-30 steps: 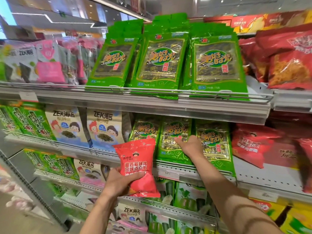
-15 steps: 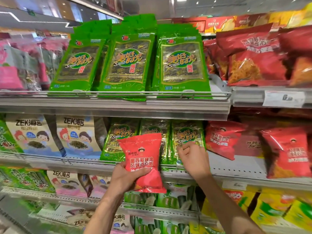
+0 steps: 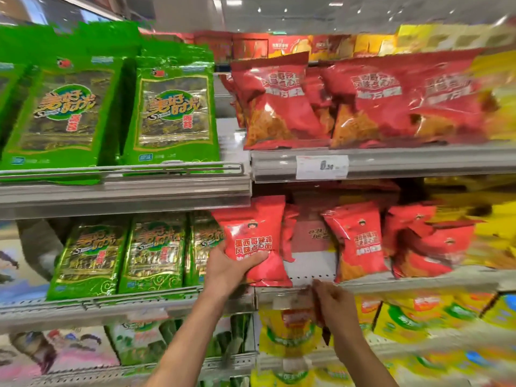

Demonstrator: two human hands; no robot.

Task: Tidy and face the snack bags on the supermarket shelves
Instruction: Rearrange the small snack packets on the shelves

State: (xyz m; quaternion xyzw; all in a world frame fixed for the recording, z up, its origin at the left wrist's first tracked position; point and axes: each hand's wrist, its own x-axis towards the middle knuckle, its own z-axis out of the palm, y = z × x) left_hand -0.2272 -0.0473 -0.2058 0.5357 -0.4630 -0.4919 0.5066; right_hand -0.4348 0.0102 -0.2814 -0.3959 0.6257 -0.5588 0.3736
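A: Holding item: your left hand grips one red snack bag, upright, at the middle shelf edge.
B: Right hand?
A: Fingers curled; blurred, grip indeterminable.

**One head view, close to the shelves**

Looks forward and slightly down from head height, near the middle shelf; takes in upper shelf above, both forearms rising from the bottom edge. Blurred toward the right.
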